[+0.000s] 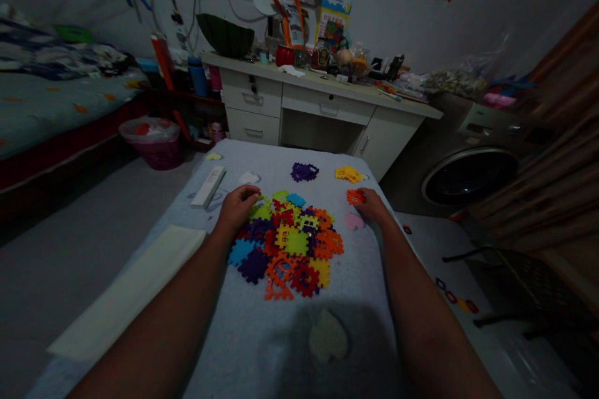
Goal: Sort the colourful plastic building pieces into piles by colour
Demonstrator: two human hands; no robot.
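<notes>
A heap of notched plastic building tiles (pixel 296 242) in green, orange, red, yellow, blue and purple lies on the cloth-covered table (pixel 262 336). My left hand (pixel 239 202) is at the heap's far left edge, fingers curled together near a green tile; whether it grips that tile I cannot make out. To the right of the heap, my right hand (pixel 369 202) has its fingers closed on an orange tile (pixel 355 197) at the tabletop. Beyond it sits a small pile of yellow tiles (pixel 349 174), and left of that a pile of purple tiles (pixel 304 171).
On the table's left side lie a white box (pixel 208 187) and a long pale folded strip (pixel 135 287). Behind stands a cluttered white desk (pixel 253 100). A washing machine (pixel 468 162) is at right, with a chair (pixel 528 280) nearer. A lined bin (pixel 156 146) stands at left.
</notes>
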